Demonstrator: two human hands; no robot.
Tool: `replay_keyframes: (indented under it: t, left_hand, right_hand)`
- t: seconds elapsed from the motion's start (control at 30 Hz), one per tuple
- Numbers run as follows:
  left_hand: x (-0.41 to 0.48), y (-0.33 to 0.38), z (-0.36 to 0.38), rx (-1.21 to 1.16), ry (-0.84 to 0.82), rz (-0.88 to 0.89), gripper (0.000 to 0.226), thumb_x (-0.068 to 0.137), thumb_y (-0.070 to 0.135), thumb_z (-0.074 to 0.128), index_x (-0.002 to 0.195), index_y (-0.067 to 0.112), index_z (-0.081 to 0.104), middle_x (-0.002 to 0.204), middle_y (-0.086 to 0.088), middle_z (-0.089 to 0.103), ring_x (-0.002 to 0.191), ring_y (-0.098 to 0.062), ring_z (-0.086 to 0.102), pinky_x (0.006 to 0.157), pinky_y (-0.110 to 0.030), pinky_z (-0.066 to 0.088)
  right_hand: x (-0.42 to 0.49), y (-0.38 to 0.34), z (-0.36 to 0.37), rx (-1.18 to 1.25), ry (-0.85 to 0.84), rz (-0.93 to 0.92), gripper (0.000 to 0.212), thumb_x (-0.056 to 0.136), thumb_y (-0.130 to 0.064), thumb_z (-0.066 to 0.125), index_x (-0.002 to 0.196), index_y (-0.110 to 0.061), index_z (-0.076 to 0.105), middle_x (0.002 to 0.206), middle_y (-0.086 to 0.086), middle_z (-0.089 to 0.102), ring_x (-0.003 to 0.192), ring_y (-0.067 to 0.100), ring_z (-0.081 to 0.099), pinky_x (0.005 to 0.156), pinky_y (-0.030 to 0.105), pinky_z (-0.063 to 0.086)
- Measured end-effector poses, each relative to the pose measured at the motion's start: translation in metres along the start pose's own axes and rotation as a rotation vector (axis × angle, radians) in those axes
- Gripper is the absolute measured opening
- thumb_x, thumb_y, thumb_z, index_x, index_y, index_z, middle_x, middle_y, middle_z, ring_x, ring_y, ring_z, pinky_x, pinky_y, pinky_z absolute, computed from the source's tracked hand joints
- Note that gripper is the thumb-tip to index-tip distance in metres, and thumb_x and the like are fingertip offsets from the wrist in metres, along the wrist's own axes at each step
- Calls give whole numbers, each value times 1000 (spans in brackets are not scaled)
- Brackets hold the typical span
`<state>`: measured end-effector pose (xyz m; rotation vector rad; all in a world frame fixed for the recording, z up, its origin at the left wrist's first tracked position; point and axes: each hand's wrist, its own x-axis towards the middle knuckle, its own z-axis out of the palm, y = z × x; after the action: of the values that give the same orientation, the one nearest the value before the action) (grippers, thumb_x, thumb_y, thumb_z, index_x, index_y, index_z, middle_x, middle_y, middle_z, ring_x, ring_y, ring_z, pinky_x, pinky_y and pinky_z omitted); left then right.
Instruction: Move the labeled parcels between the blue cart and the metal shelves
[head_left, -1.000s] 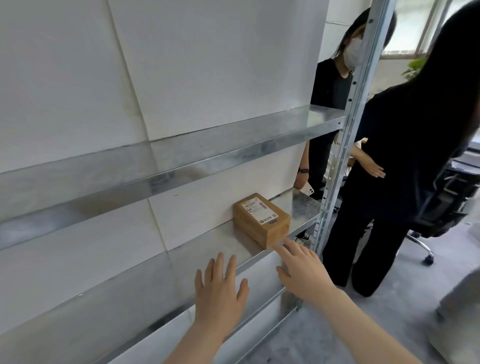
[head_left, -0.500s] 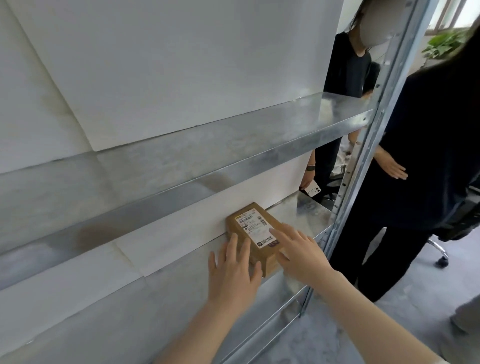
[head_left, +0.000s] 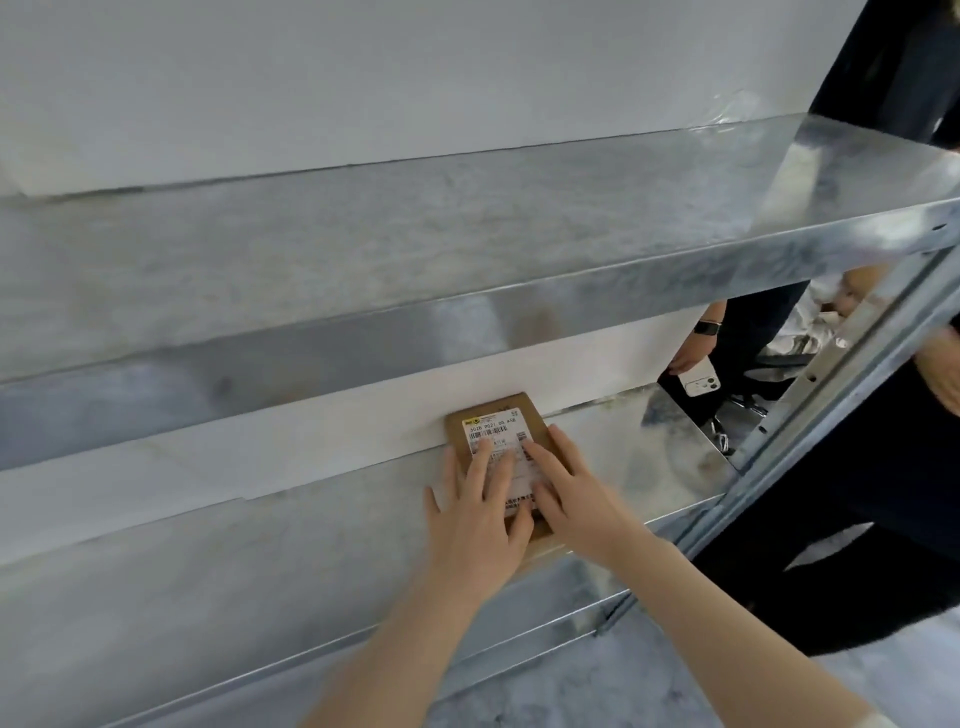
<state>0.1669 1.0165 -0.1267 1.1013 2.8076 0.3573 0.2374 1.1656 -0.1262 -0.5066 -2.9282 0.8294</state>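
Both hands rest flat on top of the one parcel (head_left: 498, 441) on the lower metal shelf (head_left: 260, 571), left hand (head_left: 480, 512) and right hand (head_left: 576, 493) laid palm-down w/ fingers spread over the label, neither closed round it yet. Step in hand, by my judgement: picking it up off the shelf for the blue cart (cart not in view); next I need fingers curled over its side edges, then a lift clear of the shelf above. Parcel is a small brown cardboard box, white barcode label up, back edge against the white wall panel (head_left: 363, 436), approx. square to it.
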Motion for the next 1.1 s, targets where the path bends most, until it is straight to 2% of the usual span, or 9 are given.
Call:
replay_keyframes:
  t: [0.13, 0.2, 0.33, 0.43, 0.63, 0.73, 0.8, 0.93, 1.1]
  left_hand:
    - [-4, -1, 1, -191, -3, 1, 63, 92, 58, 27, 148, 41, 6, 158, 16, -13, 138, -28, 28, 101, -44, 41]
    - [-7, -2, 1, -241, 12, 9, 62, 92, 56, 30, 148, 41, 7, 157, 18, -15, 131, -26, 39, 97, -39, 43]
    - [-21, -9, 4, -263, 43, -6, 63, 92, 56, 30, 149, 40, 8, 158, 16, -14, 132, -27, 37, 101, -37, 38]
    - [-33, -18, 3, -265, 64, -29, 63, 92, 57, 30, 149, 40, 9, 158, 17, -13, 131, -28, 36, 98, -38, 41]
    - [-73, -46, -6, -317, 135, -135, 61, 93, 49, 36, 148, 35, 17, 158, 15, -6, 129, -26, 40, 101, -37, 39]
    - [-103, -78, -20, -385, 215, -249, 55, 92, 44, 39, 145, 31, 28, 158, 12, 3, 133, -20, 37, 106, -36, 34]
    - [-130, -107, -32, -358, 256, -315, 55, 91, 46, 37, 144, 32, 28, 157, 12, 5, 133, -21, 37, 107, -38, 35]
    - [-196, -171, -59, -294, 331, -517, 55, 91, 48, 37, 143, 37, 24, 157, 15, 4, 128, -27, 42, 99, -41, 45]
    - [-313, -245, -91, -270, 463, -798, 55, 91, 48, 37, 143, 36, 25, 158, 12, 6, 124, -28, 45, 94, -39, 47]
  right_hand:
    - [-1, 1, 3, 31, 1, -9, 52, 97, -43, 33, 147, -39, 18, 157, -13, -3, 116, 26, 53, 93, 39, 47]
    - [-3, -2, 4, 35, -11, -16, 53, 97, -42, 33, 147, -39, 17, 157, -13, -4, 115, 27, 54, 92, 42, 48]
    - [-12, -13, 8, 30, -26, -28, 52, 97, -43, 31, 146, -42, 14, 155, -16, -4, 107, 26, 57, 87, 40, 50]
    - [-18, -26, 13, 34, -34, -58, 52, 98, -41, 32, 147, -39, 16, 156, -15, -4, 110, 22, 55, 85, 36, 50]
    - [-26, -69, 33, 58, -111, -135, 52, 99, -38, 34, 148, -32, 20, 157, -10, -3, 120, 21, 49, 95, 37, 46]
    - [-29, -112, 55, 63, -160, -224, 51, 99, -38, 35, 148, -31, 24, 158, -6, -4, 124, 24, 47, 98, 37, 44]
    - [-31, -149, 73, 66, -191, -295, 52, 98, -37, 36, 148, -31, 24, 158, -6, -4, 122, 25, 49, 97, 38, 45]
    - [-41, -238, 112, 98, -274, -478, 51, 100, -35, 35, 149, -30, 23, 158, -5, -4, 126, 23, 46, 101, 36, 43]
    - [-72, -365, 181, 49, -399, -739, 51, 100, -38, 33, 149, -32, 21, 159, -3, -3, 125, 18, 47, 98, 29, 46]
